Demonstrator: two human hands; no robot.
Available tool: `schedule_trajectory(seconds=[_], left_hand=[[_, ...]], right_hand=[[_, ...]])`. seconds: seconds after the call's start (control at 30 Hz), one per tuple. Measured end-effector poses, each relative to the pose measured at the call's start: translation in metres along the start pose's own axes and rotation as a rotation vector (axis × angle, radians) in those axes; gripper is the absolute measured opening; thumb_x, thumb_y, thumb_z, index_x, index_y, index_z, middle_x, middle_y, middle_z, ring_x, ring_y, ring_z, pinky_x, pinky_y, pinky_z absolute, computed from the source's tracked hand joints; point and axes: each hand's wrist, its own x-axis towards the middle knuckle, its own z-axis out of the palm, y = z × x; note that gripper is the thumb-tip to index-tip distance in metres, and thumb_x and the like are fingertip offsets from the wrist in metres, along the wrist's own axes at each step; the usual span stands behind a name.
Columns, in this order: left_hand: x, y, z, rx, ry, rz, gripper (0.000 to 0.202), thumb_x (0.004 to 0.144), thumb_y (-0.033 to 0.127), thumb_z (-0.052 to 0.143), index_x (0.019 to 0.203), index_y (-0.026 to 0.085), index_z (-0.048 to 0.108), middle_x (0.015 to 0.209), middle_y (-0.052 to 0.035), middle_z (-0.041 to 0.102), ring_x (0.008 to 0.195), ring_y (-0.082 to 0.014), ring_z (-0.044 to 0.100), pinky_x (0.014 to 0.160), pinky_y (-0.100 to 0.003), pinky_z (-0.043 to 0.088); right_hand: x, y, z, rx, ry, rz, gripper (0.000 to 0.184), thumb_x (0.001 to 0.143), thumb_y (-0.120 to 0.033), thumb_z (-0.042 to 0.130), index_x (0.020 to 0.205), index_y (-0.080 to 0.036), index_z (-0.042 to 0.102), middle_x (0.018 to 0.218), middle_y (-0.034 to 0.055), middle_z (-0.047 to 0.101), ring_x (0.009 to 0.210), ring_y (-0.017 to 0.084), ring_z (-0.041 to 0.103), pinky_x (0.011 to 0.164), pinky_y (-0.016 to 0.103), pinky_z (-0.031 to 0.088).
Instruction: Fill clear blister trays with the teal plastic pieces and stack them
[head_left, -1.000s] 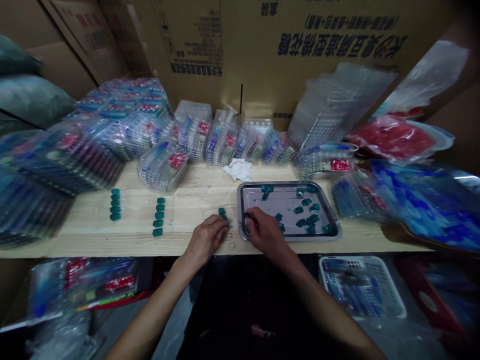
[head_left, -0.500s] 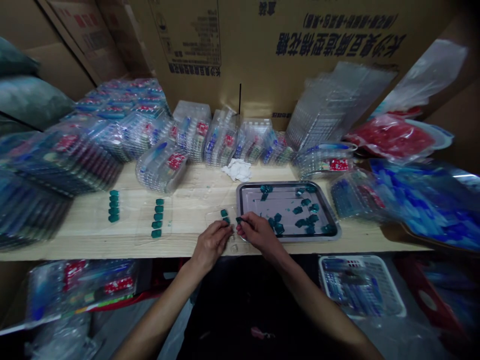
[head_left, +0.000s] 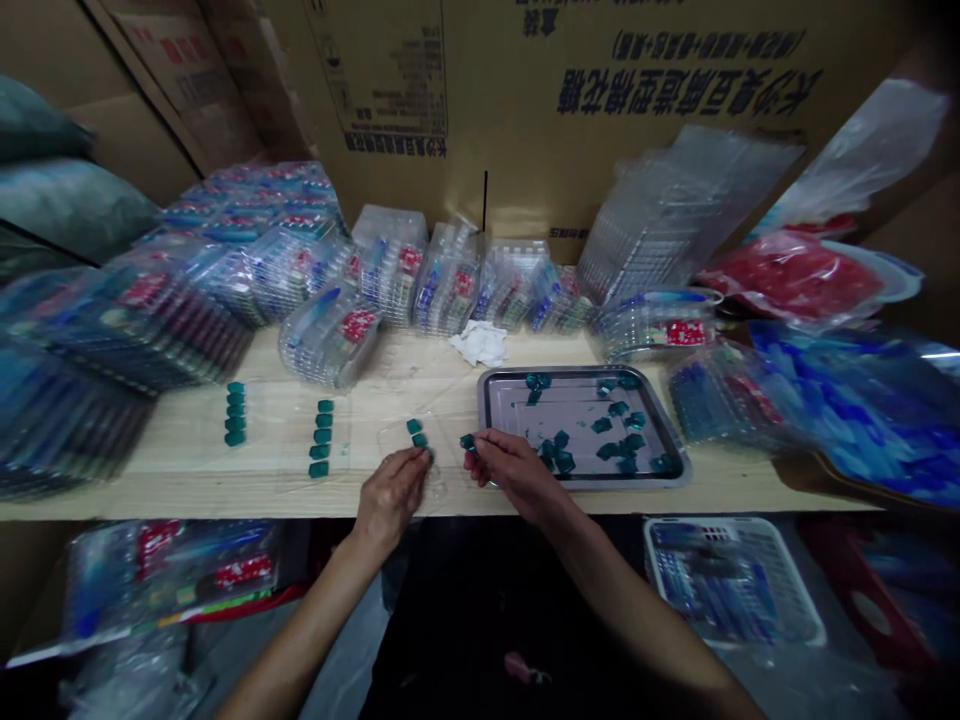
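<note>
Two columns of teal pieces are sitting on the table point(head_left: 172, 462) well to the left of the metal tray point(head_left: 570, 408). The outer column point(head_left: 235, 414) is lying farthest from the tray, and the inner column point(head_left: 322, 438) is lying closer to it. Stacked packs point(head_left: 120, 320) are leaning in rows farther left of the tray.

Between the inner column and the tray, a clear shell point(head_left: 394, 438) is lying flat with a teal pair point(head_left: 416, 432) seated in it. The left hand point(head_left: 390, 490) is resting palm down at the shell's near edge, left of the tray's near corner, with its fingertips touching the plastic. Whether its grip is closing on the shell cannot be told.

The right hand point(head_left: 514, 468) is hovering at the tray's near left corner. Its grip is pinching one teal piece point(head_left: 468, 441) between thumb and forefinger, just outside the tray's left rim and apart from the shell.

Inside the tray, loose pieces point(head_left: 619, 435) are lying scattered, mostly toward its right half. A crumpled white tissue point(head_left: 480, 342) is lying just behind the tray's far left corner. A white basket point(head_left: 731, 580) is sitting below the tray's right end, and a blue bag point(head_left: 847, 400) is lying to the tray's right.
</note>
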Motion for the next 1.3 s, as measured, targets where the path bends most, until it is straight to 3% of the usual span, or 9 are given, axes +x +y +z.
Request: schedule_trajectory(seconds=[0.13, 0.3, 0.43, 0.53, 0.8, 0.9, 1.07, 1.2, 1.3], left_hand=[[0.007, 0.008, -0.007, -0.077, -0.012, -0.058, 0.021, 0.093, 0.027, 0.054, 0.106, 0.021, 0.070, 0.109, -0.0104, 0.068, 0.095, -0.0184, 0.067, 0.082, -0.030, 0.056], [0.031, 0.039, -0.020, -0.455, 0.034, -0.354, 0.031, 0.088, 0.036, 0.062, 0.115, 0.020, 0.064, 0.106, -0.0081, 0.067, 0.089, -0.0176, 0.066, 0.081, -0.031, 0.054], [0.045, 0.060, -0.016, -0.919, -0.018, -0.642, 0.034, 0.078, 0.041, 0.073, 0.101, 0.017, 0.067, 0.091, -0.0053, 0.071, 0.080, -0.0167, 0.067, 0.074, -0.027, 0.052], [0.047, 0.061, -0.013, -0.986, 0.048, -0.728, 0.034, 0.073, 0.040, 0.078, 0.096, 0.016, 0.070, 0.088, -0.0042, 0.072, 0.077, -0.0153, 0.065, 0.073, -0.026, 0.050], [0.041, 0.059, -0.020, -0.982, 0.085, -0.675, 0.033, 0.073, 0.037, 0.078, 0.096, 0.016, 0.067, 0.080, -0.0001, 0.067, 0.070, -0.0104, 0.058, 0.068, -0.021, 0.045], [0.041, 0.062, -0.024, -0.947, 0.039, -0.657, 0.028, 0.077, 0.040, 0.074, 0.091, 0.016, 0.069, 0.081, -0.0009, 0.068, 0.069, -0.0107, 0.057, 0.067, -0.021, 0.044], [0.041, 0.056, -0.032, -0.868, -0.052, -0.613, 0.034, 0.076, 0.039, 0.075, 0.101, 0.016, 0.071, 0.085, -0.0038, 0.071, 0.075, -0.0139, 0.062, 0.071, -0.024, 0.047], [0.035, 0.036, -0.040, -0.658, 0.008, -0.582, 0.032, 0.077, 0.035, 0.072, 0.103, 0.016, 0.071, 0.080, -0.0027, 0.069, 0.069, -0.0138, 0.062, 0.066, -0.025, 0.048], [0.029, 0.025, -0.041, -0.393, -0.069, -0.371, 0.021, 0.083, 0.029, 0.065, 0.098, 0.018, 0.074, 0.088, -0.0058, 0.070, 0.078, -0.0166, 0.064, 0.071, -0.027, 0.050]], right_hand=[[0.003, -0.003, 0.006, -0.016, -0.078, -0.025, 0.031, 0.078, -0.048, 0.063, 0.079, -0.019, 0.054, 0.071, 0.0000, 0.058, 0.059, 0.011, 0.051, 0.056, 0.024, 0.040], [0.001, -0.001, 0.014, -0.674, 0.074, -0.398, 0.009, 0.083, -0.027, 0.055, 0.090, -0.021, 0.052, 0.075, -0.0009, 0.059, 0.068, 0.014, 0.055, 0.066, 0.027, 0.044], [-0.001, -0.001, 0.024, -0.890, 0.104, -0.502, 0.016, 0.084, -0.017, 0.049, 0.100, -0.019, 0.052, 0.085, 0.0034, 0.061, 0.076, 0.017, 0.058, 0.072, 0.029, 0.045], [0.002, 0.002, 0.028, -0.872, 0.137, -0.489, 0.026, 0.083, -0.017, 0.050, 0.109, -0.018, 0.053, 0.083, 0.0031, 0.061, 0.074, 0.017, 0.059, 0.069, 0.028, 0.046], [0.009, 0.014, 0.029, -0.635, 0.083, -0.389, 0.010, 0.083, -0.023, 0.052, 0.092, -0.022, 0.051, 0.076, -0.0011, 0.063, 0.070, 0.016, 0.060, 0.065, 0.027, 0.045], [0.011, 0.016, 0.031, -0.569, 0.090, -0.361, 0.010, 0.082, -0.023, 0.052, 0.090, -0.023, 0.047, 0.071, -0.0032, 0.059, 0.065, 0.015, 0.058, 0.060, 0.025, 0.043], [0.011, 0.008, 0.032, -0.609, 0.030, -0.353, 0.009, 0.082, -0.024, 0.053, 0.090, -0.023, 0.050, 0.065, -0.0052, 0.055, 0.060, 0.013, 0.054, 0.055, 0.023, 0.038], [0.009, -0.002, 0.020, -0.676, -0.047, -0.379, 0.022, 0.083, -0.021, 0.050, 0.104, -0.022, 0.057, 0.069, -0.0035, 0.058, 0.064, 0.013, 0.055, 0.061, 0.024, 0.042], [0.007, -0.009, 0.001, -0.711, 0.046, -0.367, 0.024, 0.083, -0.023, 0.049, 0.104, -0.020, 0.061, 0.070, -0.0021, 0.059, 0.062, 0.013, 0.054, 0.061, 0.025, 0.042]])
